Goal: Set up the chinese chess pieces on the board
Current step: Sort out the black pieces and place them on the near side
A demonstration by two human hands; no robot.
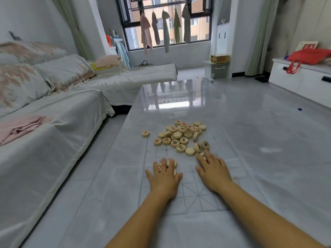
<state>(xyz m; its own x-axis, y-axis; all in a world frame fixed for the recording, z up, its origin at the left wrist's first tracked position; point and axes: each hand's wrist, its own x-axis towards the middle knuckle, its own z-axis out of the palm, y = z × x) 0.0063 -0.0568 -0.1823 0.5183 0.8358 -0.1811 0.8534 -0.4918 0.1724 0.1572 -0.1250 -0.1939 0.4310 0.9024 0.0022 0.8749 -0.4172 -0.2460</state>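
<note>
My left hand (163, 178) flat, fingers spread, pressing few chess pieces (171, 162). My right hand (213, 170) flat, spread, fingertips touching piece at pile (179, 136) edge. Pile just beyond hands, on thin lined board (197, 199). Glossy grey table (241, 113). Sofa (53, 119) at left; laundry (165, 27) hanging at window (200, 24).
</note>
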